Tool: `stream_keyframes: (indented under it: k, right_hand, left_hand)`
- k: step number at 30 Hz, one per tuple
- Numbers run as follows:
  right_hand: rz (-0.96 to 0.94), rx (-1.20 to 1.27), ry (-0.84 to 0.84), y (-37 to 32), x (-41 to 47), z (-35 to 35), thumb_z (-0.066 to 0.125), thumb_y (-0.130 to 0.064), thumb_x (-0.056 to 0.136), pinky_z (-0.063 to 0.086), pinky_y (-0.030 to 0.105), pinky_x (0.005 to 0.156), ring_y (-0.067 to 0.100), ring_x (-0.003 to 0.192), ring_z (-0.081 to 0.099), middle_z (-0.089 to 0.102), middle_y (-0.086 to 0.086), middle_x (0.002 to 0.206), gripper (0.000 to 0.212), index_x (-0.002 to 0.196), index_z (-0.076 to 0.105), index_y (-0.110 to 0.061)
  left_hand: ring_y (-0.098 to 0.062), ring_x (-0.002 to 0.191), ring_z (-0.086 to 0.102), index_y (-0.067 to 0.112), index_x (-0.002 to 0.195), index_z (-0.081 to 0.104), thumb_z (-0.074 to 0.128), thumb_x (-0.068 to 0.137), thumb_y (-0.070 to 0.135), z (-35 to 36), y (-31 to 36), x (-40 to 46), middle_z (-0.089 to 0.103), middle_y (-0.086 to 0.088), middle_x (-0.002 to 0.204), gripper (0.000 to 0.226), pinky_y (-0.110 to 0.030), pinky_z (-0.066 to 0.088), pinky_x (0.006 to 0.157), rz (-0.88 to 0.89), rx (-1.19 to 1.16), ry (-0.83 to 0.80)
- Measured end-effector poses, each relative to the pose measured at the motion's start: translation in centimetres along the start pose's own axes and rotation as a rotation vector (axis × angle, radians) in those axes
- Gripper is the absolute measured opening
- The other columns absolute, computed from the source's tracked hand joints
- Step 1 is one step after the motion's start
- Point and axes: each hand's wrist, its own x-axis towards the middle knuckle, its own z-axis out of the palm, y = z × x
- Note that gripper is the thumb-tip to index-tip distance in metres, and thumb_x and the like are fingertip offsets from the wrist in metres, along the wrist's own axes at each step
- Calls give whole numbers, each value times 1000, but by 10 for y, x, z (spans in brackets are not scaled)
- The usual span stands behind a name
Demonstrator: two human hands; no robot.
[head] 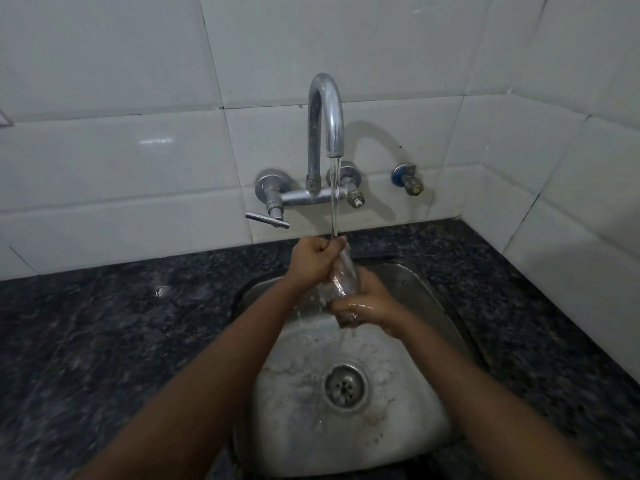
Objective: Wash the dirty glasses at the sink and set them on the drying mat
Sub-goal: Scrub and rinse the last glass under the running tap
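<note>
A clear drinking glass (343,276) is held tilted over the steel sink (408,282), under the stream from the tap (325,112). My left hand (311,259) is closed around the glass's upper end, where the water lands. My right hand (363,304), wet and wearing a ring, grips its lower end. Water runs off the glass into the basin. No other glass and no drying mat are in view.
The sink drain (345,386) lies below my hands. Dark speckled granite counter (104,341) surrounds the basin on both sides. The tap lever (267,220) sticks out left of the stream; a small valve (408,180) is on the white tiled wall to the right.
</note>
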Motion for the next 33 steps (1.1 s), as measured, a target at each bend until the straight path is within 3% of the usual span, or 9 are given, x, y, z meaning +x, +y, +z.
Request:
stream_keyframes:
  k: [4, 9, 11, 17, 21, 23, 26, 29, 33]
  right_hand:
    - [-181, -969, 449, -1, 5, 17, 76, -34, 66, 50, 37, 73, 32, 98, 62, 57, 12, 114, 82, 131, 30, -13]
    - [85, 245, -156, -7, 4, -14, 80, -14, 63, 57, 44, 71, 28, 79, 70, 71, 16, 96, 46, 105, 64, -9]
    - [111, 367, -249, -3, 3, -20, 78, -15, 63, 56, 41, 69, 28, 75, 69, 72, 17, 90, 32, 94, 70, -13]
    - [-156, -764, 397, -3, 6, 17, 76, -34, 66, 51, 35, 73, 30, 95, 63, 60, 12, 111, 72, 124, 40, -14]
    - [107, 253, -209, -11, 2, -11, 70, -12, 76, 57, 39, 67, 27, 80, 70, 69, 15, 99, 34, 109, 60, -8]
    - [133, 366, -299, -9, -1, -15, 67, -11, 77, 57, 39, 67, 26, 77, 71, 72, 15, 94, 21, 98, 66, -9]
    - [19, -66, 30, -14, 3, 3, 75, -16, 69, 55, 28, 54, 21, 69, 68, 66, 9, 90, 43, 106, 54, -10]
    - [-231, -978, 422, -16, 7, 13, 74, -32, 71, 50, 34, 69, 30, 94, 63, 58, 12, 110, 71, 127, 33, -13]
    - [-368, -855, 335, -11, 13, -11, 73, -42, 66, 43, 43, 86, 31, 111, 54, 57, 9, 121, 80, 132, 35, -16]
  left_hand:
    - [-32, 62, 65, -5, 69, 67, 47, 95, 29, 3, 6, 2, 68, -28, 69, 47, -37, 55, 70, -12, 74, 29]
    - [-15, 39, 47, 5, 54, 58, 54, 93, 23, -5, 7, -2, 53, -6, 43, 43, -22, 40, 48, 11, -128, -2]
    - [-9, 34, 47, 6, 54, 56, 53, 93, 24, -9, 7, -2, 53, -5, 43, 43, -19, 40, 42, 2, -164, -52]
    - [-19, 54, 54, 14, 53, 57, 59, 89, 35, 1, 8, 1, 56, -6, 53, 41, -25, 44, 61, -92, 136, 34]
    - [-11, 35, 50, 13, 48, 61, 63, 87, 25, -6, 0, -9, 57, 0, 41, 42, -18, 43, 43, -42, -192, -24]
    - [-11, 31, 48, 13, 43, 59, 62, 88, 23, -10, 0, -11, 54, 0, 37, 46, -17, 41, 39, -40, -249, -39]
    - [-22, 47, 51, 6, 53, 57, 58, 90, 27, -6, 5, -6, 55, -12, 50, 42, -30, 46, 54, -1, -13, 45]
    - [-23, 51, 55, 9, 56, 58, 50, 94, 28, -5, 11, -4, 59, -14, 56, 44, -35, 51, 66, -53, -16, 51]
    - [-24, 66, 66, 5, 74, 67, 42, 97, 20, -16, 14, -12, 69, -15, 69, 36, -34, 55, 76, -25, -259, -122]
